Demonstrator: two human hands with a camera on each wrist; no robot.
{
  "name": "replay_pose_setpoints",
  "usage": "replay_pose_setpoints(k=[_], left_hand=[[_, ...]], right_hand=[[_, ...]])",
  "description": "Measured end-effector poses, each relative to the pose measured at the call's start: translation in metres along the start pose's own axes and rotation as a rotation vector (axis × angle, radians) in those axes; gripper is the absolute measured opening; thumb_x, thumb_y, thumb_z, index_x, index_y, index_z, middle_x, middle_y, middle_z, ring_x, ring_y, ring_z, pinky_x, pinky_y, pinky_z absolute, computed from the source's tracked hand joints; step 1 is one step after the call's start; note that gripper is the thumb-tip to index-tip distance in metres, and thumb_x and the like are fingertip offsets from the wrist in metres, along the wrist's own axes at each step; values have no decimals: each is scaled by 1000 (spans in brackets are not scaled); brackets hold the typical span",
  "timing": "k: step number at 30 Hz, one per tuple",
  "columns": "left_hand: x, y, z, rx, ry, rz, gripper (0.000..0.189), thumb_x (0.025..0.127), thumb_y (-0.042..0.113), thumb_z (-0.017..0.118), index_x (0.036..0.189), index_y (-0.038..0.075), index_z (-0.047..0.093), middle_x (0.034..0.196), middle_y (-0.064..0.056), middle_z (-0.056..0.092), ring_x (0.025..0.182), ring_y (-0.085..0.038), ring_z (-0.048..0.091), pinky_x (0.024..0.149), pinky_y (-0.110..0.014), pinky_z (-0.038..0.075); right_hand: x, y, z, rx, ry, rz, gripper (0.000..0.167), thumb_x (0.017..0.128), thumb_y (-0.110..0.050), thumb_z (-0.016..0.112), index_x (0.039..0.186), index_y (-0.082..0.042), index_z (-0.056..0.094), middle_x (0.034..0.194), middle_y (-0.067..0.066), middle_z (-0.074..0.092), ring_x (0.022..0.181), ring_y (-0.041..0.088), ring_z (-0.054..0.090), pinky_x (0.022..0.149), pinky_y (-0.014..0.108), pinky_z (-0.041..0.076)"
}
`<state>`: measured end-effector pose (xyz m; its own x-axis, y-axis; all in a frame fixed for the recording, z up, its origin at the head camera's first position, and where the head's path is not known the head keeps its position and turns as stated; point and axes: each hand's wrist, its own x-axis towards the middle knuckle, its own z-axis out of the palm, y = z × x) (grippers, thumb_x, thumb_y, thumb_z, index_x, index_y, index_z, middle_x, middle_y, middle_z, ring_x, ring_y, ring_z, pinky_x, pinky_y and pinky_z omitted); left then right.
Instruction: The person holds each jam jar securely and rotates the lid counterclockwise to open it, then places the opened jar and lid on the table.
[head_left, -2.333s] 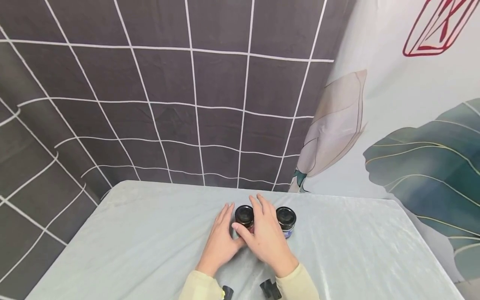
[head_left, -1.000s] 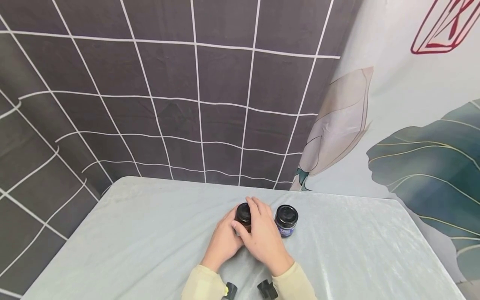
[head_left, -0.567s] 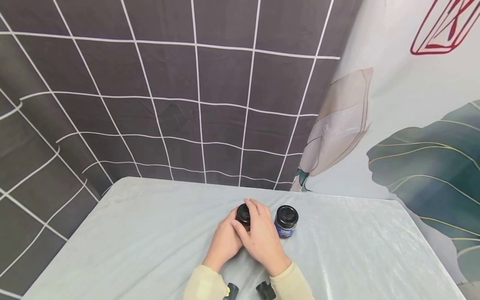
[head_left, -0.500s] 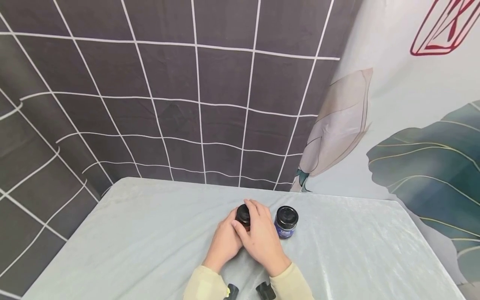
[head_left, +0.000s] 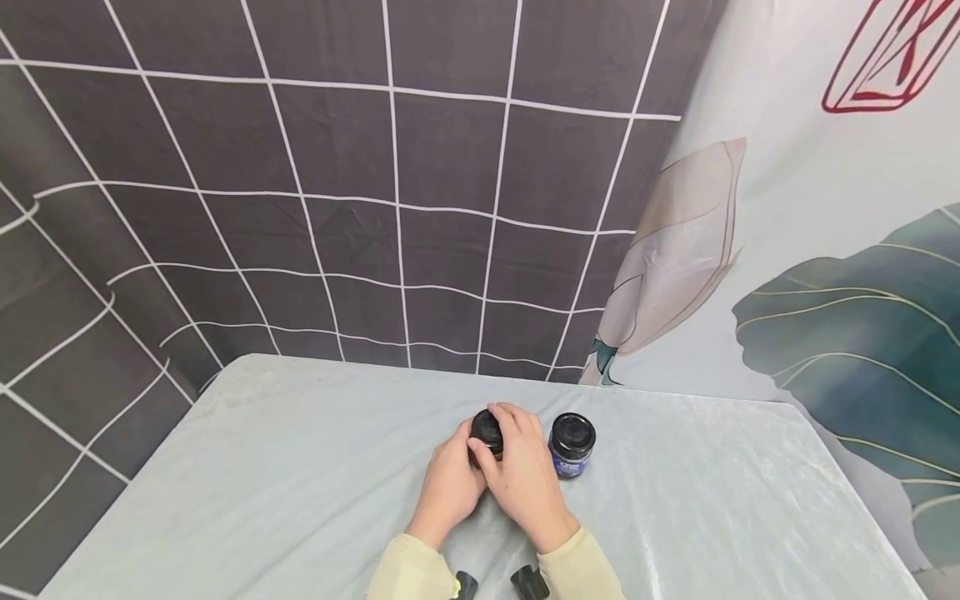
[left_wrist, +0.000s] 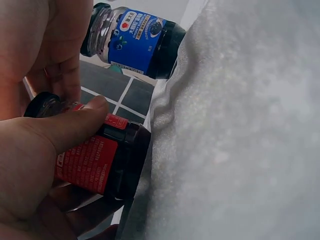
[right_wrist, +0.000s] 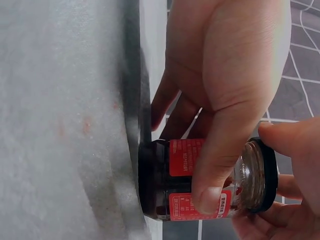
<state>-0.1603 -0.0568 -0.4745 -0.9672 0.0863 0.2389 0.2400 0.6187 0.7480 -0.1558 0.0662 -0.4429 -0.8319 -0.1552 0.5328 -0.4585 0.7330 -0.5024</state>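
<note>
So both arms are angling inward from the bottom edge, pale yellow sleeves (head_left: pixel 411 570) ending at the wrists, and the hands are practically sitting on top of each other in the middle. The left hand (head_left: pixel 450 485) is doing the low grip, its thumb (left_wrist: pixel 75 127) lying across the front and its fingers curling round the other side. The right hand (head_left: pixel 522 477) is gripping higher up, partly covering the left one in the head view, its fingers bending over and its thumb (head_left: pixel 483 457) pinching from the near left. Neither hand is hanging loose, both are holding on.
</note>
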Motion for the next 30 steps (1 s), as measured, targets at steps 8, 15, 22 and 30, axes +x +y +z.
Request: replay_pose_setpoints(k=[8, 15, 22, 30], left_hand=[[1, 2, 0, -40, 28, -28, 52, 88, 19, 76, 134, 4, 59, 120, -14, 70, 112, -30, 67, 94, -47, 54], [1, -1, 0, -61, 28, -43, 51, 85, 17, 79, 133, 8, 62, 120, -11, 71, 110, -28, 68, 93, -46, 54], [2, 0, -3, -74, 53, -70, 55, 81, 22, 82, 132, 11, 64, 120, -9, 71, 112, -27, 67, 94, -47, 54], [3, 3, -5, -99, 73, -92, 55, 80, 22, 83, 131, 11, 66, 118, -7, 72, 111, -25, 67, 93, -45, 54]], right_hand=[[1, 2, -2, 8, 7, -4, 55, 85, -29, 81, 125, 4, 63, 122, 16, 64, 112, 34, 57, 95, 48, 49], [1, 2, -2, 25, -1, 26, 58, 82, -31, 82, 125, 3, 64, 122, 16, 65, 113, 34, 58, 97, 47, 48], [2, 1, -2, 18, 1, 13, 55, 83, -29, 81, 124, 5, 64, 121, 17, 65, 113, 34, 58, 96, 48, 49], [2, 0, -4, 5, 0, 14, 51, 86, -26, 79, 124, 5, 64, 122, 16, 64, 114, 33, 58, 95, 48, 49]])
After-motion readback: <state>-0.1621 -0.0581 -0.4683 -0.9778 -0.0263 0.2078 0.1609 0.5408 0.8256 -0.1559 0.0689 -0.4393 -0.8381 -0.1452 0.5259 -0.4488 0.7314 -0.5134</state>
